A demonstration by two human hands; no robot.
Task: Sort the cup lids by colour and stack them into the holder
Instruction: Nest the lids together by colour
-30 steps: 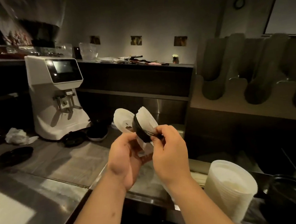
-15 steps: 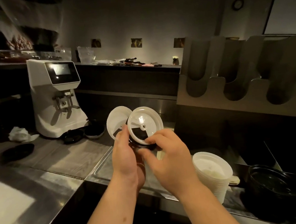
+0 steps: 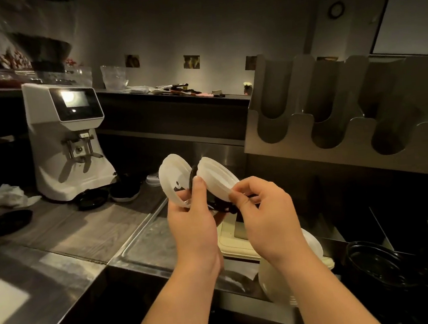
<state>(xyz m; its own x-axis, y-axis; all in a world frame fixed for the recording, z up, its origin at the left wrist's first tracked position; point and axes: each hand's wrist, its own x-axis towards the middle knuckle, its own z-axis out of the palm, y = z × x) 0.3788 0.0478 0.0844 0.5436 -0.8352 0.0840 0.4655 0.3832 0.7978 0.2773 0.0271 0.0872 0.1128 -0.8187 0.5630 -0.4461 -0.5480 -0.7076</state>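
My left hand (image 3: 191, 225) grips a white cup lid (image 3: 174, 181) tilted on edge, with a black lid (image 3: 193, 177) wedged just behind it. My right hand (image 3: 263, 209) pinches the lower rim of a second white lid (image 3: 215, 176), which leans away to the right. More black plastic shows below, between my two hands. The grey lid holder (image 3: 335, 126) with several U-shaped slots stands at the upper right, beyond my hands. A stack of white lids (image 3: 274, 284) sits low, partly hidden by my right forearm, and a stack of black lids (image 3: 390, 267) lies at the lower right.
A white coffee grinder (image 3: 68, 142) stands at the back left, with black lids (image 3: 92, 198) and a black-and-white lid (image 3: 125, 192) at its foot. A crumpled tissue (image 3: 11, 195) and a black dish (image 3: 7, 222) lie further left. A steel counter (image 3: 49, 282) runs along the front left.
The right white lid has been peeled away from the black lid and tipped to the right. My hands have risen slightly, and the view has shifted left, bringing the holder closer.
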